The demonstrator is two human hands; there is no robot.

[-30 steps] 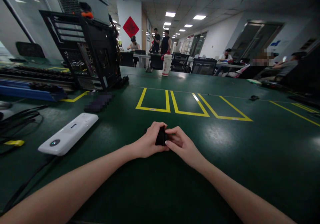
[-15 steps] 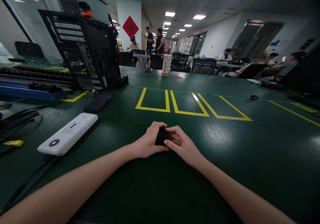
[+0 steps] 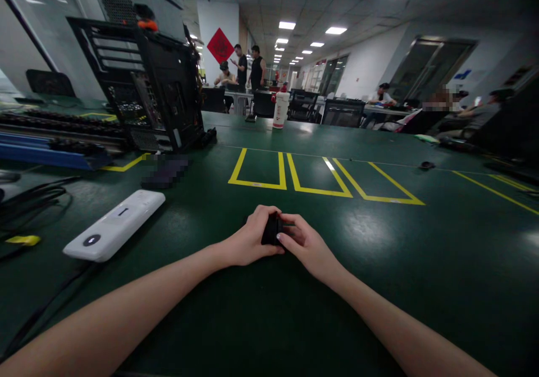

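A small black object (image 3: pixel 270 232) is held between my two hands, low over the green table (image 3: pixel 269 315). My left hand (image 3: pixel 251 236) wraps round its left side, thumb below and fingers above. On its right side, my right hand (image 3: pixel 306 245) has its thumb and curled fingertips against the object. Much of the black object is hidden by the fingers, so its full shape cannot be made out.
Left on the table are a white device (image 3: pixel 115 225) with a black cable, a dark phone-like item (image 3: pixel 165 172) and a black computer case (image 3: pixel 168 90). Yellow tape outlines (image 3: pixel 256 185) lie ahead, with a white bottle (image 3: pixel 280 108) beyond. People are in the background.
My right hand's fingers have shifted very slightly on the black object. In the background, two standing people have moved a little to the left.
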